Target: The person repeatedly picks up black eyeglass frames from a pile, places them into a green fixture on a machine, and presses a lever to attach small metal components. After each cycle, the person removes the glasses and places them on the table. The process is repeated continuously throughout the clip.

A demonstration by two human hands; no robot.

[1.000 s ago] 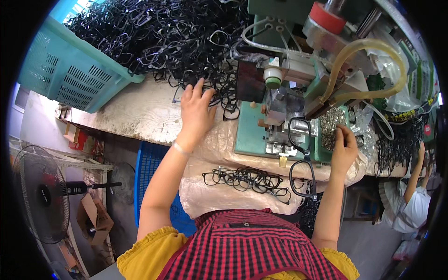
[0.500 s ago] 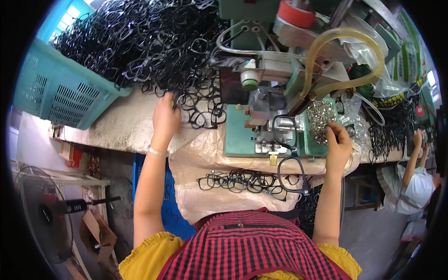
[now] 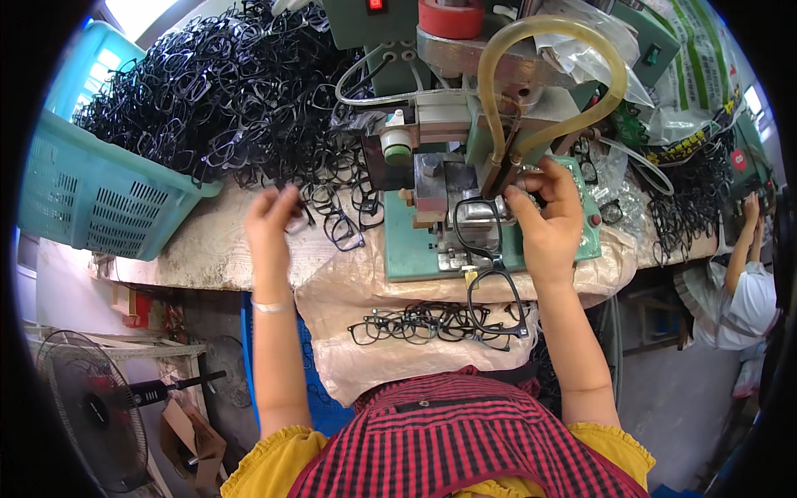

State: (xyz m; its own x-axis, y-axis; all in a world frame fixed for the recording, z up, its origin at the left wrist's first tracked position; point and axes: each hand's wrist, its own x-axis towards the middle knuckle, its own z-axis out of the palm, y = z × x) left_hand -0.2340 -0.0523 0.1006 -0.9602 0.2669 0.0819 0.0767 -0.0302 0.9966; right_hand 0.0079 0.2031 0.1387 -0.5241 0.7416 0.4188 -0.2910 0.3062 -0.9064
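Observation:
A black eyeglass frame [image 3: 476,249] hangs down at the front of the green bench machine [image 3: 398,241], its upper rim under the machine's head. Close by, my right hand [image 3: 548,228] has thumb and fingers drawn together at the metal clamp; whatever lies between the fingertips is too small to make out. My left hand [image 3: 270,232] is curled, fingers bent together, at the near edge of a large heap of black eyeglass frames [image 3: 224,116]. Something dark shows at its fingertips, but blur hides what it is. More frames [image 3: 415,324] lie in a row on the brown paper near me.
A turquoise basket [image 3: 116,199] stands left of the heap. A yellowish hose [image 3: 614,66] loops over the machine, with plastic bags [image 3: 681,100] behind. A standing fan [image 3: 91,407] is at lower left. At far right a co-worker [image 3: 743,307] sits by another pile of frames.
My right hand has moved from the green tray of small metal parts up and left to the machine's head. My left hand has drawn slightly back toward me. The view has shifted.

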